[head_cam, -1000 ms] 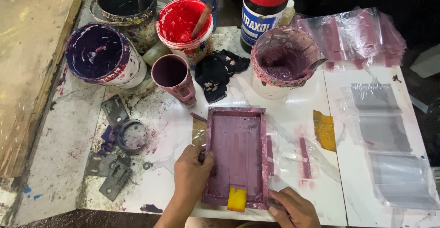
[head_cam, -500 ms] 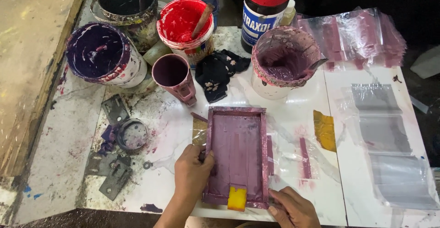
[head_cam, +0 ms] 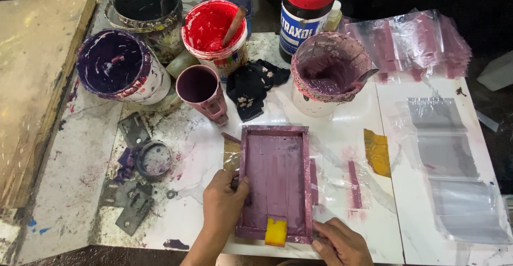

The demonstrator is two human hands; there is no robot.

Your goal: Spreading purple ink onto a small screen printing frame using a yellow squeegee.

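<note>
Both hands steady a purple-stained screen frame (head_cam: 276, 183) on the white surface (head_cam: 342, 234).

The left hand (head_cam: 222, 204) grips the frame's left rail and the right hand (head_cam: 339, 242) presses its near-right corner — judged to stop it shifting; a yellow squeegee (head_cam: 276, 232) rests inside. Beyond the frame stand four paint tubs — black, purple, red, mauve — plus one mug (head_cam: 200, 89).

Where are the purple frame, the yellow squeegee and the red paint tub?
Purple frame (head_cam: 275, 183), head view, on its mesh middle.
Yellow squeegee (head_cam: 276, 233), head view, on its blade.
Red paint tub (head_cam: 212, 26), head view, on the paint surface.
</note>
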